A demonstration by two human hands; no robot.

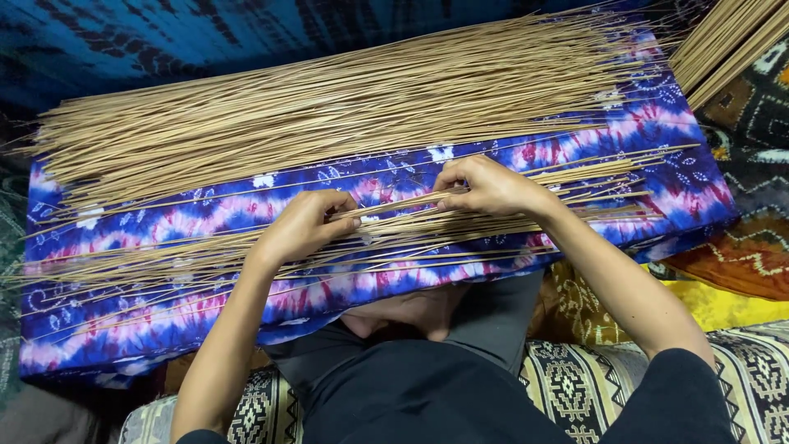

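A long cushion (246, 210) covered in blue, pink and white tie-dye cloth lies across my lap. A thick pile of thin tan sticks (329, 107) rests along its far side. A thinner spread of loose sticks (460, 230) lies along the near side. My left hand (302, 224) rests on this near spread with fingers curled around a few sticks. My right hand (485, 186) pinches several sticks between thumb and fingers just to the right. The two hands are a short gap apart.
Another bundle of tan sticks (727, 41) lies at the top right corner. Patterned cloths in orange and yellow (740, 263) lie to the right. A black-and-cream patterned mat (575, 382) is under my legs. Dark blue dyed fabric (123, 41) covers the background.
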